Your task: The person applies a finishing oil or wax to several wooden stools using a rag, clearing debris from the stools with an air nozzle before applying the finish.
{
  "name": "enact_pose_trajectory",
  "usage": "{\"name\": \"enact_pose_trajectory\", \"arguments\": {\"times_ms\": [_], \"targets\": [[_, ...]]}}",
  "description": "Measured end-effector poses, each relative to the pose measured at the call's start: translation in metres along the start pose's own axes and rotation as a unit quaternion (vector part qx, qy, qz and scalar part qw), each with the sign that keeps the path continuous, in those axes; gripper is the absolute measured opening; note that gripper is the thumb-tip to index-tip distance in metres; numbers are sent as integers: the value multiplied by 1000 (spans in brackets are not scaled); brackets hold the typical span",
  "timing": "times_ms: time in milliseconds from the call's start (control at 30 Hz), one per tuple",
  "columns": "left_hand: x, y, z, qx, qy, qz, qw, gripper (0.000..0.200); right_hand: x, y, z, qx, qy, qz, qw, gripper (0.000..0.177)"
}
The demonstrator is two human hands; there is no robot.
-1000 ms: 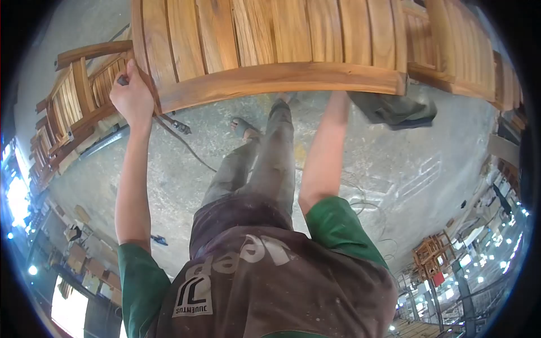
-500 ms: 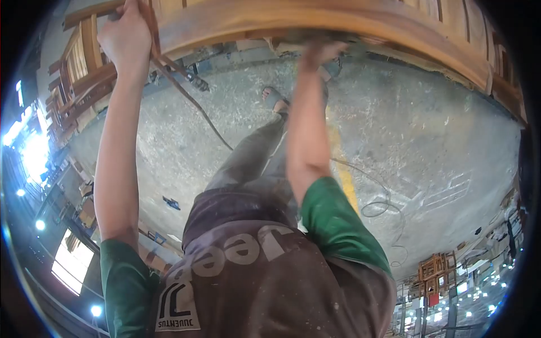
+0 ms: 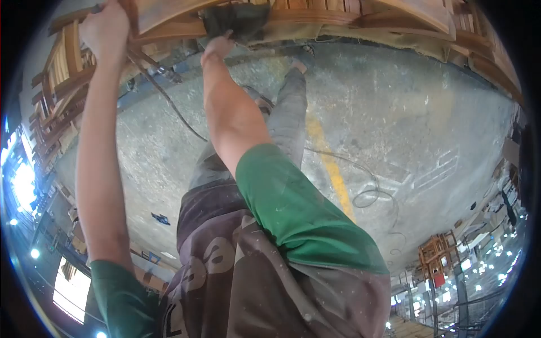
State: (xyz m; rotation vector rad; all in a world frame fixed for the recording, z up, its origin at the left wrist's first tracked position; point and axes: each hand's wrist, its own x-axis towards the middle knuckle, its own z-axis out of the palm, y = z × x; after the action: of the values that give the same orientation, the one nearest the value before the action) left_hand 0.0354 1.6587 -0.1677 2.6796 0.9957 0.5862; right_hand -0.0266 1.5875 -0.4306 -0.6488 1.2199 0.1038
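In the head view, the slatted wooden chair (image 3: 349, 19) is held up above both hands, its curved rail running along the top of the frame. The left hand (image 3: 107, 28) is clenched round the chair's end, with a dark cable (image 3: 169, 101) trailing down below it. The right hand (image 3: 217, 48) is pressed up against a dark rag (image 3: 234, 19) just above it. Its fingers seem closed into the cloth, though they are partly hidden.

A second ago the rag was seen far off to the right, and half a second ago the right hand was raised to the middle of the rail. Now it is brought close beside the left hand, so the rail is probably being wiped along its length, nearly to this end.

Stacked chairs (image 3: 62, 73) are seen beyond the left hand, over a concrete floor (image 3: 422, 112).
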Motion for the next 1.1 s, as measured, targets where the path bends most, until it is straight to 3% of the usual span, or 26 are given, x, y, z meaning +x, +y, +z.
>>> {"name": "enact_pose_trajectory", "arguments": {"times_ms": [33, 67, 133, 167, 233, 300, 333, 400, 467, 533, 567, 600, 667, 700, 733, 767, 833, 867, 967, 1000, 1100], "targets": [[1, 2, 1, 40, 11, 6, 999, 48, 40, 44, -16, 8, -10, -1, 1000, 53], [8, -9, 10, 25, 14, 14, 999, 48, 79, 80, -19, 112, -81, 108, 984, 41], [11, -18, 16, -21, 7, 17, 1000, 47, -1, 3, -4, -74, -26, 257, 963, 38], [4, -9, 13, -52, -5, 12, 999, 47, -23, -9, 1, -81, -36, 244, 966, 38], [-7, 0, 8, -72, -24, 6, 997, 46, -60, -27, 4, 47, -85, 212, 972, 39], [-11, 8, 9, -33, -22, 22, 999, 44, -97, -52, 5, 185, -172, 208, 945, 39], [-17, 14, 1, -65, -42, 26, 997, 46, -117, -73, 5, 183, -182, 191, 947, 39], [-15, 16, 2, -91, -55, 11, 994, 46, -182, -137, -2, 81, -320, 177, 927, 32], [-16, 12, 8, -98, -67, -5, 993, 47, -184, -182, -28, 43, -432, 138, 890, 16], [-14, -1, 20, -122, -95, -10, 988, 46, -225, -256, -56, -45, -320, 80, 943, 18], [-8, -9, 29, -148, -125, -16, 981, 45, -238, -292, -67, -97, -365, -12, 926, 25], [-7, -8, 24, -175, -124, -22, 977, 43, -246, -332, -79, -156, -327, -108, 926, 27], [9, -8, 34, -197, -120, -27, 973, 41, -220, -423, -97, -268, -340, -319, 843, 27], [23, -11, 44, -240, -184, -68, 951, 41, -165, -463, -104, -266, -204, -359, 871, 32], [37, -16, 54, -279, -246, -112, 921, 40, -181, -505, -77, -207, -204, -422, 858, 33], [53, -18, 64, -276, -241, -115, 923, 40, -167, -540, -55, -245, -186, -463, 831, 30], [88, -19, 84, -317, -293, -153, 889, 41, -91, -599, -6, -332, -325, -343, 816, 26], [98, -5, 79, -329, -305, -190, 873, 42, -79, -603, 12, -336, -334, -337, 814, 26], [119, 30, 70, -329, -310, -252, 856, 44, -45, -616, 75, -394, -311, -360, 786, 26], [125, 36, 72, -283, -295, -259, 875, 45, -34, -617, 96, -412, -304, -368, 776, 26], [131, 38, 69, -288, -305, -283, 862, 44, -10, -611, 123, -462, -267, -386, 753, 26]]}}
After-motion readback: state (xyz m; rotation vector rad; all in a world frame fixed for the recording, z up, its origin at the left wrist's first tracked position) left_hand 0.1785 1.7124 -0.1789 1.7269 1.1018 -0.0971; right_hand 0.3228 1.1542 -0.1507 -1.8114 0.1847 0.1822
